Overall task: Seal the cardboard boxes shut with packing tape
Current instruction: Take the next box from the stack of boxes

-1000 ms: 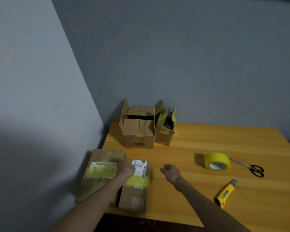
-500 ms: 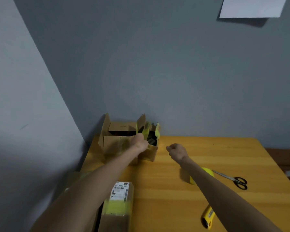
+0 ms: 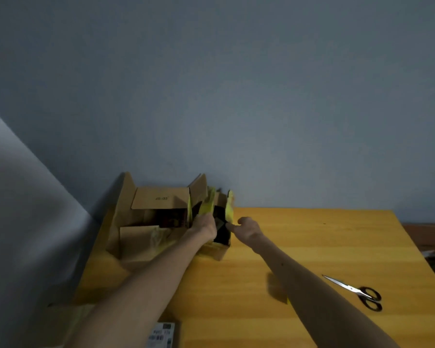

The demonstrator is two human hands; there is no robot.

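Observation:
A small open cardboard box with yellow-taped flaps stands at the table's back, against a larger open box. My left hand grips the small box's left side at its opening. My right hand pinches its right wall just below the raised right flap. The roll of yellow tape is almost wholly hidden behind my right forearm; only a yellow sliver shows.
Scissors lie on the wooden table to the right. A taped box with a white label and another taped box sit at the near left edge. Walls close off the back and left.
My left hand left the labelled box at the near left and reached back to the small open box. My right hand followed from mid-table to the box's right side. The view tilted upward.

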